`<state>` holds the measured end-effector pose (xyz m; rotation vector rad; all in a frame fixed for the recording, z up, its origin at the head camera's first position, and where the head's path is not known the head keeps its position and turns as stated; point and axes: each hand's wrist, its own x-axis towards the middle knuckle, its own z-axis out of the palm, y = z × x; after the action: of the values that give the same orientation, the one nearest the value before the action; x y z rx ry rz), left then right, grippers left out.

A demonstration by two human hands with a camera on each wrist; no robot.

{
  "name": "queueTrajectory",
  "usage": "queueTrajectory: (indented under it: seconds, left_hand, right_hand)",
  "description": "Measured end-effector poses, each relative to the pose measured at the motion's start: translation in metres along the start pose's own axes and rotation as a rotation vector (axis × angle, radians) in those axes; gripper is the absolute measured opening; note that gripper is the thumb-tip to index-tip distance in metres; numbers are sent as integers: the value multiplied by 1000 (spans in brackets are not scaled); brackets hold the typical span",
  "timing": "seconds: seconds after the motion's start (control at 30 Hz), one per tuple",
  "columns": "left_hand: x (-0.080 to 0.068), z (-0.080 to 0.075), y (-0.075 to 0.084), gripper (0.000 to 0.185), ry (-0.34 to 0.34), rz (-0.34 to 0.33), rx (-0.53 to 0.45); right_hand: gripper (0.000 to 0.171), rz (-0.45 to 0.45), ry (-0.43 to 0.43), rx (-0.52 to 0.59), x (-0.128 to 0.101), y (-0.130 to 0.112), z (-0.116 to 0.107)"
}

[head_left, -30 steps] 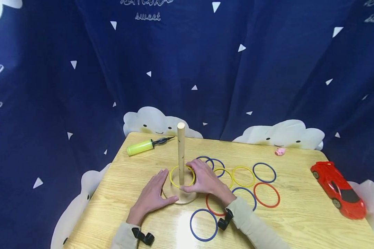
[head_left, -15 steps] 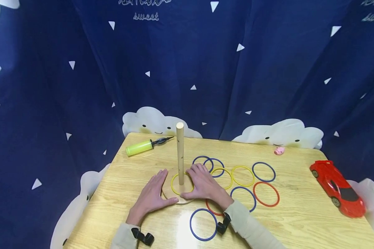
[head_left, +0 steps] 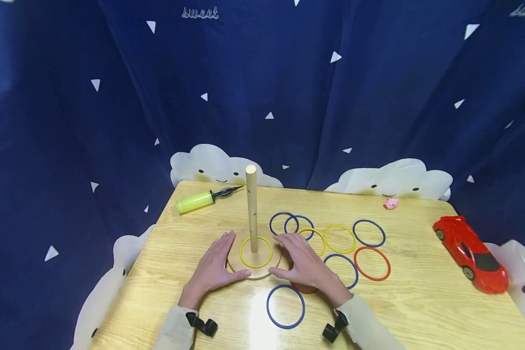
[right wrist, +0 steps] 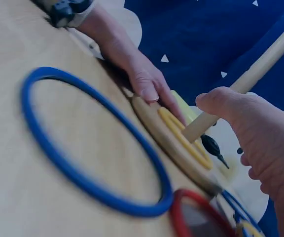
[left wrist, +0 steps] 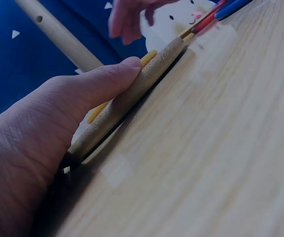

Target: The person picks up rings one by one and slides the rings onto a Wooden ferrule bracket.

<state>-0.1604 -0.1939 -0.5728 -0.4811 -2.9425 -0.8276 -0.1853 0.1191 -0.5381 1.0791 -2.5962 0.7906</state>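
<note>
A wooden ring-toss stand has a round base (head_left: 256, 273) and an upright peg (head_left: 252, 209). One yellow ring (head_left: 271, 253) lies flat on the base around the peg's foot. My left hand (head_left: 212, 265) holds the base at its left edge; in the left wrist view its thumb (left wrist: 102, 84) lies over the rim. On the right side, my right hand (head_left: 306, 262) is spread, thumb and fingers apart, with nothing in its grasp. It hovers by the base's right edge and partly covers a red ring (head_left: 305, 292).
Several blue, yellow and red rings lie right of the stand, including a blue ring (head_left: 268, 307) in front and a red ring (head_left: 389, 265). A yellow-green hand pump (head_left: 195, 201) lies back left. A pink pig toy (head_left: 391, 203) and a red toy car (head_left: 472, 255) are at right.
My right hand lowered the yellow ring along the peg to the base, let go, and drew back to the right. My left hand stayed at the base. The head view tipped slightly.
</note>
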Motion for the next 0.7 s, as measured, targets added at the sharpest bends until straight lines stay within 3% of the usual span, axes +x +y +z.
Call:
queueTrajectory:
  seconds: [0.27,0.7]
  left_hand:
    - [0,2,-2,129,1,5,3]
    - [1,3,-2,128,3,0,-5]
  right_hand:
    - [96,36,56,4,-51,3,-12]
    - [102,240,194,1,-120,37,-48]
